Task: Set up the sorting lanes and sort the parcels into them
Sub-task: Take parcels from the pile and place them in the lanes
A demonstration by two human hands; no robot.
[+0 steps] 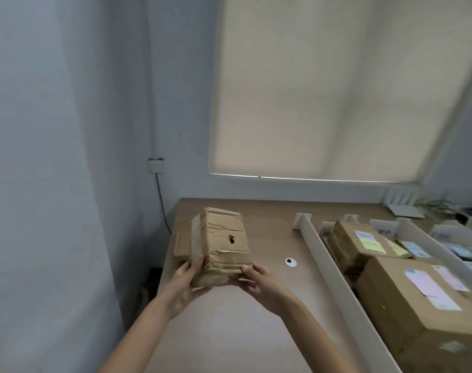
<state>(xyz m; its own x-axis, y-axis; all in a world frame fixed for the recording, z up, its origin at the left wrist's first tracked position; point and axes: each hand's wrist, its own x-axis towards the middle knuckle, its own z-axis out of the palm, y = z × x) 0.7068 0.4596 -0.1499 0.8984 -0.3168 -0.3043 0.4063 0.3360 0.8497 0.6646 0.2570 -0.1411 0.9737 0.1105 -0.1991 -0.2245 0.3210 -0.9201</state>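
**Cardboard parcel in hand, lane still to pick**

Both hands grip one battered parcel at centre-left of frame, over the table's left end. The left hand is on its near-left corner and the right hand on the near-right, fingers curled on. Step looks like sorting: white dividers stand at right, with boxes between them. Next move likely needs the address side found (top face shows only a hole and tape), then a carry rightwards over the divider. Sorted boxes' labels are pastel, too blurred to read.
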